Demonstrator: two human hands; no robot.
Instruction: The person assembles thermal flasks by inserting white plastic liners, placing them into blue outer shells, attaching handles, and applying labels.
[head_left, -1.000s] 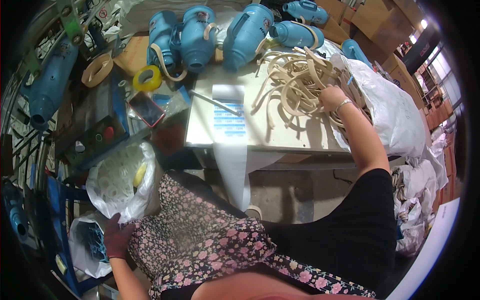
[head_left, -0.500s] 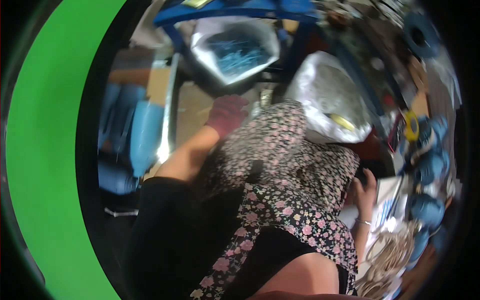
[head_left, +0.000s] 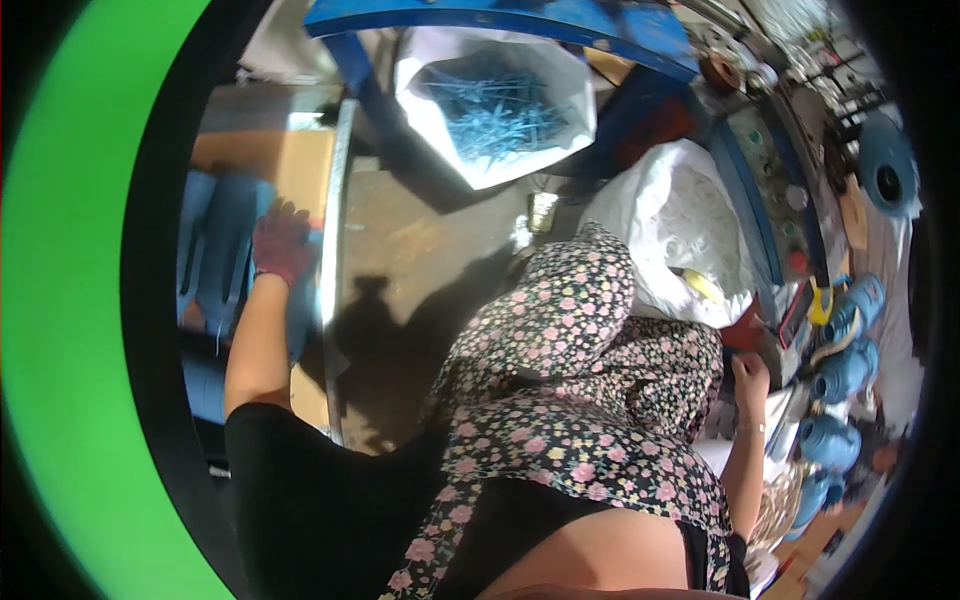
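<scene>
My left hand point(head_left: 283, 240), in a dark red glove, lies over a blue plastic bottle point(head_left: 300, 325) at the left with its fingers spread. More blue bottles point(head_left: 225, 245) lie beside it in a cardboard box point(head_left: 310, 160). Whether the glove presses on the bottle I cannot tell. Bare and with a bracelet at the wrist, my right hand point(head_left: 750, 385) is beside my knee at the right, its fingers curled in. Anything inside those fingers is hidden.
Ahead, a white sack point(head_left: 580, 105) of blue plastic scraps stands under a blue metal frame point(head_left: 500, 22). A second white sack point(head_left: 625, 215) holds pale rings and a yellow piece. A machine panel with buttons point(head_left: 770, 185) and a row of blue bottles point(head_left: 845, 372) are at the right.
My left hand has moved left from beside my knee onto the blue bottle in the box. My right hand's fingers have curled in, and the view has shifted slightly.
</scene>
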